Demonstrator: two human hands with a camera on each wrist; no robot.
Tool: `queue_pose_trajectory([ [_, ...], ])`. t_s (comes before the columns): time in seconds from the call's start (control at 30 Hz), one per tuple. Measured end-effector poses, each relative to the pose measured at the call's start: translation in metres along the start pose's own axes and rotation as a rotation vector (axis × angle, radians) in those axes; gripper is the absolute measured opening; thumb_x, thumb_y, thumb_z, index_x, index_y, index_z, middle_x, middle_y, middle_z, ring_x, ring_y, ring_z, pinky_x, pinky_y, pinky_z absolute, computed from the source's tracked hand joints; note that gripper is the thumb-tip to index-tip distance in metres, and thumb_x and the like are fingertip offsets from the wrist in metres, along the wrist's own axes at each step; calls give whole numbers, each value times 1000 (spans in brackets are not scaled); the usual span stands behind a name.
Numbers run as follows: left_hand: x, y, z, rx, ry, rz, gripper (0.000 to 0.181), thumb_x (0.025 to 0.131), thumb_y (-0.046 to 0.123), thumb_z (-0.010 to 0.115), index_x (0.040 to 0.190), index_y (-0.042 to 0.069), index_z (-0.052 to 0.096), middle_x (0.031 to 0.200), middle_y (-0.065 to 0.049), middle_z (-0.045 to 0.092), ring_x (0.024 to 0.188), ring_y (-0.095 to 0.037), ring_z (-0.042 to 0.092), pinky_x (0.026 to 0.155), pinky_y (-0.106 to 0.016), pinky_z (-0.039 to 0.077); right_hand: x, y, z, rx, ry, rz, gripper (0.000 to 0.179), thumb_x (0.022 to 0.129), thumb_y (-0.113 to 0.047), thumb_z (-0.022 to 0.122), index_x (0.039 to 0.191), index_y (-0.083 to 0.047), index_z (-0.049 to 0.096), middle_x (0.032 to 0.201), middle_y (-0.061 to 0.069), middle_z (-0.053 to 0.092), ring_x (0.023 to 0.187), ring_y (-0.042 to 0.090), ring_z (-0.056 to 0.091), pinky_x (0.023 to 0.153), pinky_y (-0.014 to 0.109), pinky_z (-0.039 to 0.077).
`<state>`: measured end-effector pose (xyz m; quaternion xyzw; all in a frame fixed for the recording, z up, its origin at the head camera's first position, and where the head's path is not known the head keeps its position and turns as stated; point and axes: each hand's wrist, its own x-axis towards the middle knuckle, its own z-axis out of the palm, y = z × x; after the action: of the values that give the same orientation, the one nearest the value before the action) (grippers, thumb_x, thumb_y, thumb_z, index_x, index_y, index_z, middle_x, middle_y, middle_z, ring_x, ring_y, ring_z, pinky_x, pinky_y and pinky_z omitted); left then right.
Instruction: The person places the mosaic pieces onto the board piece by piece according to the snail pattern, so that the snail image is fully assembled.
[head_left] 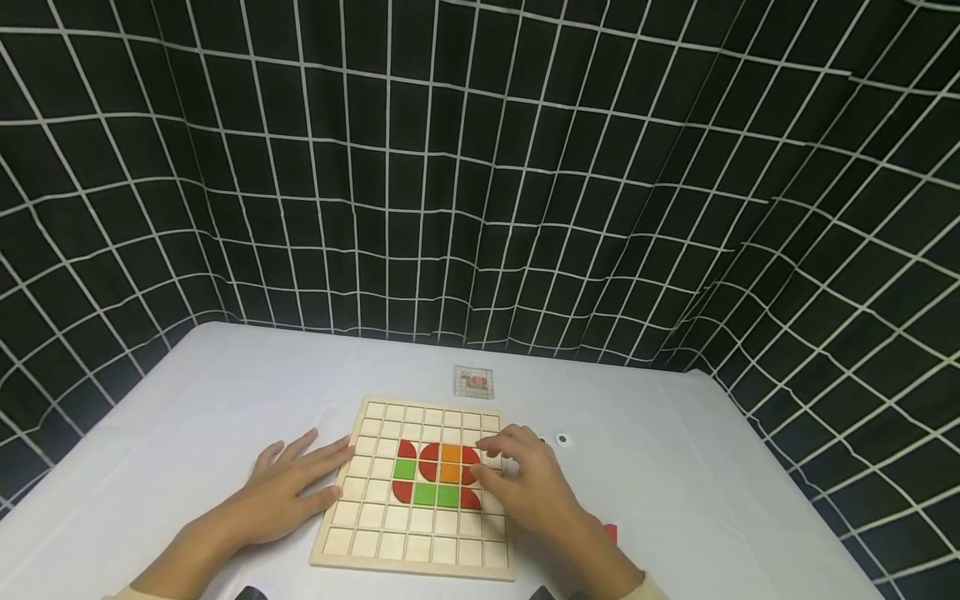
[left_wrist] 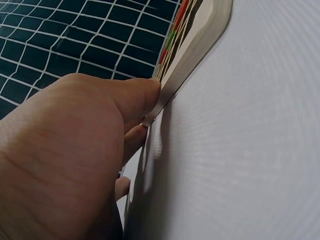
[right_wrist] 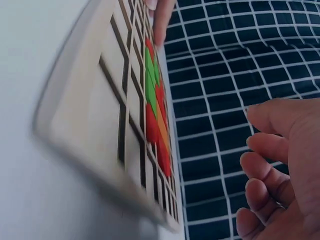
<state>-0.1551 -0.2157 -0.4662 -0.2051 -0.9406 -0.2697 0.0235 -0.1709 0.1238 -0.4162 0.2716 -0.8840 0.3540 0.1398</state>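
Observation:
A pale wooden grid board lies on the table. In its middle cells are two orange squares, three green squares and several red rounded pieces. My left hand reaches in from the left with fingers extended, its thumb and fingertips at the board's left edge; the left wrist view shows the thumb against that edge. Above the right side of the board hovers my right hand, fingers loosely bent and nothing between them. In the right wrist view its fingers stand apart from the board.
Beyond the board lies a small card with a coloured picture on a grid. A white disc with a dark centre is right of the right hand. Part of a red piece shows beside the right forearm. A gridded black curtain surrounds the white table.

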Motion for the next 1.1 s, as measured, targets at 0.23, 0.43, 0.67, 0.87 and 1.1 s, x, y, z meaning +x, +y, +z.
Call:
queue_pose_trajectory([
  [0.23,0,2,1,-9,5,-3,51,95,43,57,140,19,54,147,0,44,139,-42,20,105,-64,2,-23,12,-25,-63,97,-42,29,73,-6,83,99,-15,73,85,-13,60,84,8,55,70,29,48],
  [0.43,3,3,2,-5,-7,0,52,95,45,56,140,19,53,147,0,44,140,-42,20,105,-64,2,-52,27,-56,-108,145,-57,37,70,-3,85,102,-18,73,89,-18,59,85,7,55,70,31,49],
  [0.67,4,4,0,-3,-9,-3,52,96,44,56,141,19,53,147,0,43,140,-41,19,106,-64,2,-84,51,-87,-153,91,53,40,70,-6,86,106,-16,72,94,-11,62,87,10,56,70,35,50],
  [0.87,1,4,-2,-1,2,-8,51,95,41,58,140,17,53,147,0,44,139,-42,20,105,-64,2,-99,67,-97,-218,-17,153,38,71,-23,87,106,-20,73,95,-15,58,87,11,53,74,33,50],
  [1.1,0,3,-1,-2,-3,-17,51,95,43,57,140,18,54,147,1,44,139,-41,20,105,-64,2,-103,77,-98,-238,-217,440,30,69,-29,87,93,-31,69,98,-11,51,98,16,47,89,45,49],
])
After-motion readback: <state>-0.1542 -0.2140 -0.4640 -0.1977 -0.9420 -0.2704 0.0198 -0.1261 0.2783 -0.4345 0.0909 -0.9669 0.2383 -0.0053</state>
